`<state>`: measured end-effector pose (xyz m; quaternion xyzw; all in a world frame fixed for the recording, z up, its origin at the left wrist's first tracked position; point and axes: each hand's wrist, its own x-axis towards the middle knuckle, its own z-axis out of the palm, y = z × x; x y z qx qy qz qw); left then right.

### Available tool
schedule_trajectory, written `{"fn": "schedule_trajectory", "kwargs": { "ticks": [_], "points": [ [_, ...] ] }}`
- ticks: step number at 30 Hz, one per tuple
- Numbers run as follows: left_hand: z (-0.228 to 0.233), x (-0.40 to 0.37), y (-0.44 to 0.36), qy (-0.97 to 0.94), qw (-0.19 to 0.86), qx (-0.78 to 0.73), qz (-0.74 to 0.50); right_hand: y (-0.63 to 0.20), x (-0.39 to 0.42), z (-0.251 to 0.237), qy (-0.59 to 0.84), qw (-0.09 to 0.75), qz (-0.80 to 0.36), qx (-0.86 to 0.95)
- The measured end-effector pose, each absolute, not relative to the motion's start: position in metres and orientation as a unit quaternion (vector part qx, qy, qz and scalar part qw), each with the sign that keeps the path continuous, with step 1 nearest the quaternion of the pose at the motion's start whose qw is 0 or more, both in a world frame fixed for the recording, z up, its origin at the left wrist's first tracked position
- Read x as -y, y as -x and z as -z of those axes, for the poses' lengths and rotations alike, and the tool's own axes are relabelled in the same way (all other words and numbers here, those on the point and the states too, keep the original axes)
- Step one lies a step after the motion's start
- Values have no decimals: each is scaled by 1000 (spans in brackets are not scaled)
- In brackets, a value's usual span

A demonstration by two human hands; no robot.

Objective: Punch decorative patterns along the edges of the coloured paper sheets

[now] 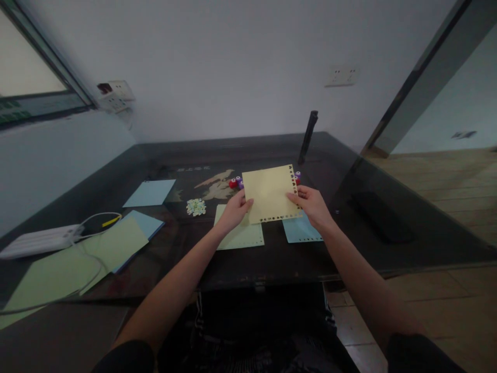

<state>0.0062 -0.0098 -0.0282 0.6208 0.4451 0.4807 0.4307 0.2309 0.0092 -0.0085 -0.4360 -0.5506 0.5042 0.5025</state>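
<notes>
A yellow sheet with 2 punched edges tilts above the bench, the left grip pinching its left edge, the right grip its right; below lie a green sheet, left, and a blue sheet, right.

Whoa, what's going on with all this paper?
The left hand and right hand hold a yellow sheet by its sides, above the table. Its right and bottom edges are punched with little shapes. A green sheet and a blue sheet lie partly hidden behind it. Pale bits lie to the left.
</notes>
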Motion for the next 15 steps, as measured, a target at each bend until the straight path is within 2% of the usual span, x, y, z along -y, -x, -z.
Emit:
{"fn": "schedule_trajectory", "kwargs": {
  "ticks": [6,11,15],
  "points": [
    [2,33,-14,-675,386,-441,-448,-251,6,-14,439,458,-503,587],
    [-25,37,-43,-677,372,-443,-455,-279,12,-17,458,531,-472,534],
    [-25,28,-74,-649,355,-468,-483,-301,11,-5,490,571,-427,502]
  ]
}}
